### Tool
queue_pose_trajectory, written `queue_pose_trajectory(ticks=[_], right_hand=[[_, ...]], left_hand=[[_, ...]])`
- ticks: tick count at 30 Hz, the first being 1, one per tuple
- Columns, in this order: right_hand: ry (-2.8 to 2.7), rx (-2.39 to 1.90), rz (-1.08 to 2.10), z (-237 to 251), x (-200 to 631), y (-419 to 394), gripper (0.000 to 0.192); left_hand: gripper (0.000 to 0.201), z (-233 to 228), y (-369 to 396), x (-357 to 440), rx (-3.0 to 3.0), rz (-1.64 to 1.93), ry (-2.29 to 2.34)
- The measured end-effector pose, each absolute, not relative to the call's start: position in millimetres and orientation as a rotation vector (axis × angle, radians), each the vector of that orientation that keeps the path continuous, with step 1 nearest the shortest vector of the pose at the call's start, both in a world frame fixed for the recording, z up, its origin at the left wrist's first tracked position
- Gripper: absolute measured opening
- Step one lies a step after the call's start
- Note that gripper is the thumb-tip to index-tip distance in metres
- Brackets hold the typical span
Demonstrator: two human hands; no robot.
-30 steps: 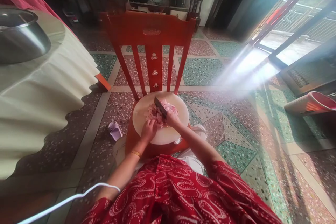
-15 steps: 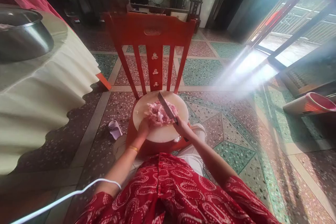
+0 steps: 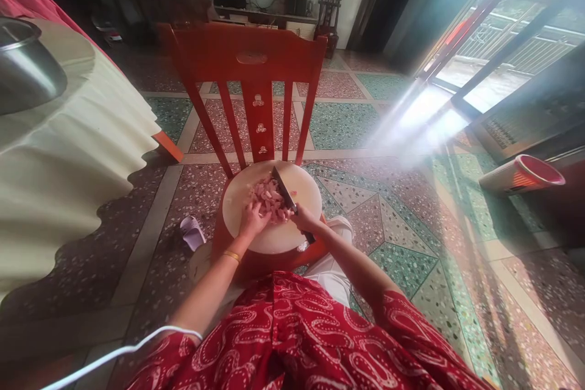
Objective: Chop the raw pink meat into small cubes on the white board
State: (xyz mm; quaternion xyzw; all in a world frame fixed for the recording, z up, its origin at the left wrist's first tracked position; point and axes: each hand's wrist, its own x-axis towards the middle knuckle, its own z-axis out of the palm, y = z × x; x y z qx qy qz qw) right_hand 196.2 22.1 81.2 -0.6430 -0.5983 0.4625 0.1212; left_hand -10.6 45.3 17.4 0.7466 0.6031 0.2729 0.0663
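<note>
A heap of chopped raw meat (image 3: 269, 195) lies on a round pale cutting board (image 3: 237, 228), which rests on the seat of a red wooden chair (image 3: 214, 52). From the lower left, my left hand (image 3: 253, 219) touches the near edge of the heap with its fingers apart. My right hand (image 3: 305, 219) is wrapped around the handle of a kitchen knife (image 3: 284, 189). The blade slants up and to the left along the right side of the meat, its tip toward the chair back. A small scrap of meat sits right of the blade.
To the left, a cloth-covered table (image 3: 77, 146) carries a steel pot (image 3: 34, 73). A lilac slipper (image 3: 192, 233) lies on the tiled floor. At the right stand a bin (image 3: 521, 175) and a bright open doorway (image 3: 479, 82). A white cable (image 3: 123, 350) runs by my left arm.
My left hand has come up over the near left edge of the meat, its fingers now showing. The knife has turned slightly steeper beside the heap. The view has shifted a little right.
</note>
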Motion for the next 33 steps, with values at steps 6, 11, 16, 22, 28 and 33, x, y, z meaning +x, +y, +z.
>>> queue_pose_trajectory(ticks=[6,11,16,22,28,33], right_hand=[[-1.897,-1.929,1.203,83.9,192.6,39.9,0.015],[-1.971,-2.098,0.906,90.9,217.2,28.3,0.01],[-1.961,-1.937,0.992,85.0,230.3,-4.2,0.024],[-2.004,-1.723,0.626,117.5,219.7,-19.7,0.049],[-2.062,-1.53,0.591,128.1,198.0,-3.7,0.059],[-2.132,-1.835,0.834,106.6,209.6,-12.3,0.061]], left_hand=[[0.044,12.0,10.9,-11.1,2.296,0.809,1.775],[0.032,8.3,5.8,-12.6,2.288,0.911,1.705],[0.028,2.5,9.0,-19.4,2.228,1.102,1.637],[0.025,1.3,13.3,-31.9,2.071,1.196,1.71],[0.028,-6.3,20.0,-32.2,1.984,1.279,1.775],[0.029,-5.5,17.9,-32.1,2.023,1.178,1.799]])
